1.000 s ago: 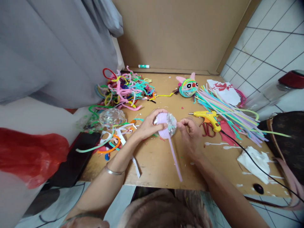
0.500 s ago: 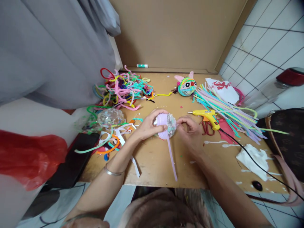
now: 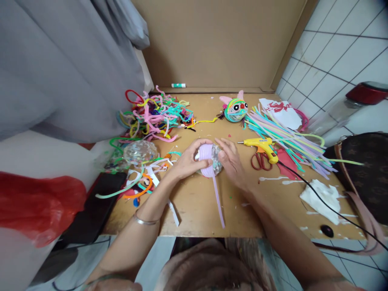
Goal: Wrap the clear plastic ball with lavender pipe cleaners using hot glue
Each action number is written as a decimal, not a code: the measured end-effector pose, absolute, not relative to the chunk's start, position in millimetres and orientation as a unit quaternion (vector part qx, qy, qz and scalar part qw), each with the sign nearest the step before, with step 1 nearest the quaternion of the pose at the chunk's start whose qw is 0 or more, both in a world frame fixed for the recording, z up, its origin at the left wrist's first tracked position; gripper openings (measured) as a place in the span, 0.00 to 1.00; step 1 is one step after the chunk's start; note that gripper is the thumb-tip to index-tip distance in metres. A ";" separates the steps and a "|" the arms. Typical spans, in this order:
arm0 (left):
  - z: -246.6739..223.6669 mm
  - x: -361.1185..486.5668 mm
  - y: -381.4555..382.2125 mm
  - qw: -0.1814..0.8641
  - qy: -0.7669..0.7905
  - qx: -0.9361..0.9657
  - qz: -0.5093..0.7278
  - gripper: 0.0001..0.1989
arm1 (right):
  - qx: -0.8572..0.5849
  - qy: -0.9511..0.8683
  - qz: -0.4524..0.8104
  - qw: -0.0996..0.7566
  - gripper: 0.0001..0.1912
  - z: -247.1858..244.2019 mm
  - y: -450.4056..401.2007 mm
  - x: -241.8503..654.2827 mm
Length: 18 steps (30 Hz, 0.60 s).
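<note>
A clear ball full of small pale bits sits low over the middle of the table. Lilac pipe cleaner is wound in side-by-side turns around its left part, and one loose lilac end hangs toward me. My left hand grips the ball from the left, its thumb pressed on the lilac turns. My right hand rests at the ball's right side, fingers stretched out and thumb apart, seeming to touch it. The ball's underside is hidden.
A yellow glue gun with a black cord lies right, over red-handled scissors. Behind are straight pipe cleaners and a decorated ball with eyes. Left are tangled pipe cleaners and another clear ball.
My right hand has gone from a pinch beside the ball to stretched fingers against its right side. The left hand keeps its grip. The whole view has shifted slightly.
</note>
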State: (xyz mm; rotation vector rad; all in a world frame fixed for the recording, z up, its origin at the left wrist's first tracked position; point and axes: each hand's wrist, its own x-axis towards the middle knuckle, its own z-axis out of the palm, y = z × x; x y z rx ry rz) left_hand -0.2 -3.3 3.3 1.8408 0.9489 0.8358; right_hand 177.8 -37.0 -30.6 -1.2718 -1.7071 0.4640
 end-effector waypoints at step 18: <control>-0.9 -1.5 -1.5 0.472 0.366 0.724 0.346 0.29 | -0.459 -0.682 0.287 0.492 0.29 -19.4 -42.1 178.6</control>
